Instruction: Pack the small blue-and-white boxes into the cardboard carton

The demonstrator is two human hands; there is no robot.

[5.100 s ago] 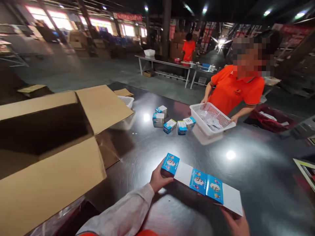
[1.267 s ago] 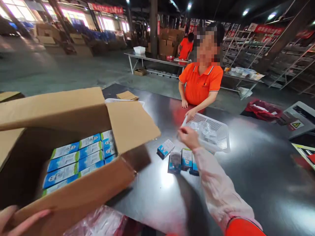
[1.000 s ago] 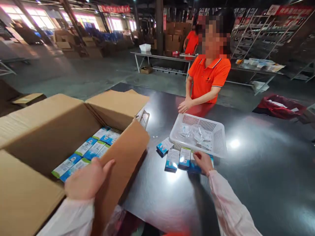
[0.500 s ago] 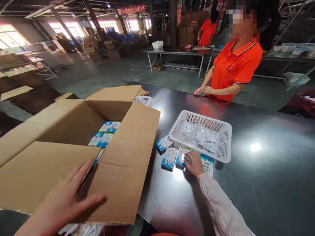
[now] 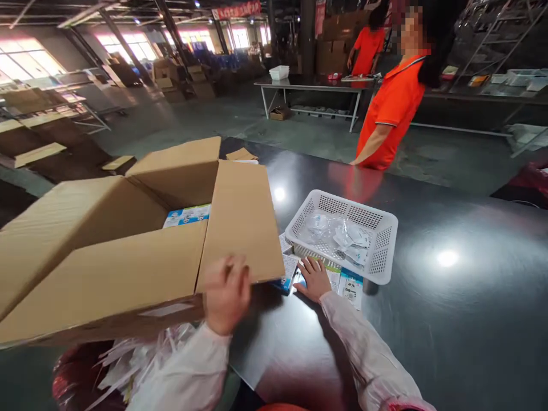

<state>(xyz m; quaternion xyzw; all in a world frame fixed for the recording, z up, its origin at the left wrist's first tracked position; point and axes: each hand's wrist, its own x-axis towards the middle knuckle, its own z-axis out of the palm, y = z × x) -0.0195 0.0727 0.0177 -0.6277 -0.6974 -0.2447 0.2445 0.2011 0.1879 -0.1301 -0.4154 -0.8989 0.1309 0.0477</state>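
Observation:
A large open cardboard box (image 5: 128, 251) stands at the table's left, with blue-and-white small boxes (image 5: 187, 215) showing inside it. My left hand (image 5: 226, 291) is blurred at the near corner of the box's right flap; whether it grips the flap is unclear. My right hand (image 5: 314, 278) lies flat, fingers apart, on small blue-and-white boxes (image 5: 350, 287) lying on the dark table (image 5: 449, 319). These lie just in front of a white perforated basket (image 5: 387, 245) that holds clear plastic packets (image 5: 342, 234).
A co-worker in an orange shirt (image 5: 391, 108) stands side-on at the table's far edge. A red bin of shredded paper (image 5: 85, 377) sits below the box. Flat cardboard pieces (image 5: 242, 154) lie behind the box. Another person (image 5: 367, 47) works at a far table (image 5: 308, 87).
My left hand slid right from the near flap to the right flap's corner. The box flaps have folded further in. My right hand stayed on the small boxes. The co-worker turned sideways.

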